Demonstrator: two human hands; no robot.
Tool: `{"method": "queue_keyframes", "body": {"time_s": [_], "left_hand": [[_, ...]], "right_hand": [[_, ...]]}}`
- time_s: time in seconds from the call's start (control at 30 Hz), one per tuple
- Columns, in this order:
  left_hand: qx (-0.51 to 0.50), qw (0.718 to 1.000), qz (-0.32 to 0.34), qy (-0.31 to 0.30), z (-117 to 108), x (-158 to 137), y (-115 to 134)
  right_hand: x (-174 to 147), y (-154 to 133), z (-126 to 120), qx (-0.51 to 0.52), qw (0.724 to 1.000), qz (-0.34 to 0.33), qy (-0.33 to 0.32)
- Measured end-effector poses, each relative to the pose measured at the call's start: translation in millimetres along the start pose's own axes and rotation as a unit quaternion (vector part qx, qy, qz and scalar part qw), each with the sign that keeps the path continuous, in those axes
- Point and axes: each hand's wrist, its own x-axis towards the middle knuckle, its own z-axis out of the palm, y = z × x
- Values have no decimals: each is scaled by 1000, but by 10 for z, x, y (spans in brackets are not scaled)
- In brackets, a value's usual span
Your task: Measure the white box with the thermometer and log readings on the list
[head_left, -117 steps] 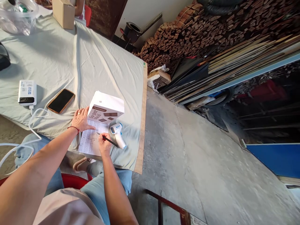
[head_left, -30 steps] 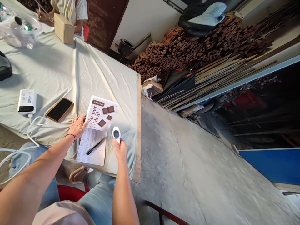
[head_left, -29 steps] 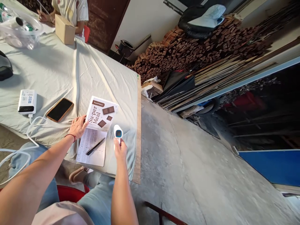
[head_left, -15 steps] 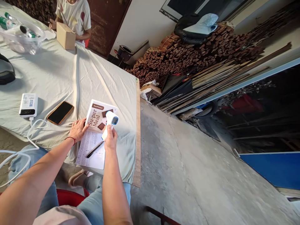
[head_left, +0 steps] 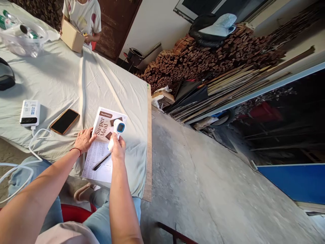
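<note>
My right hand is wrapped round the handle of a white and blue infrared thermometer, whose small screen faces up. The thermometer is over the right part of a white and brown box printed "Su-per Meal". At the box's left edge, my left hand grips it, thumb on the printed face. Below the box lies a printed sheet, partly covered by it. A black pen rests slantwise on the sheet, its upper end near my right hand.
A phone and a white power bank with a cable lie to the left. Farther back are a plastic basin of bottles and a cardboard box held by another person. The table's right edge drops to concrete floor.
The thermometer and my right hand have shifted slightly left and down over the box. My left hand stays put. The other person's cardboard box has tilted, and a hand shows at its right.
</note>
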Motion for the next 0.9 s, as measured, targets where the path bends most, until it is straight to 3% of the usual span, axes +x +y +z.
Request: {"method": "queue_keyframes", "body": {"time_s": [0.27,0.43,0.53,0.67,0.77,0.83,0.9], "left_hand": [[11,1000,17,-3,-12,-3,-1],[14,999,46,1,-27,-9,0],[27,998,52,-6,-19,-10,6],[65,996,49,-19,-5,-13,29],[89,995,41,-19,0,-13,51],[103,994,37,-18,5,-11,64],[118,992,34,-20,13,-8,74]], "right_hand": [[-136,12,-82,23,1000,9,-3],[-305,167,-614,-105,994,-23,37],[-347,367,-1070,-262,960,-63,79],[-376,629,-1499,-485,866,-64,100],[-419,709,-1522,-568,808,-99,118],[-448,705,-1391,-574,798,-152,105],[-467,680,-1189,-566,801,-193,39]]}}
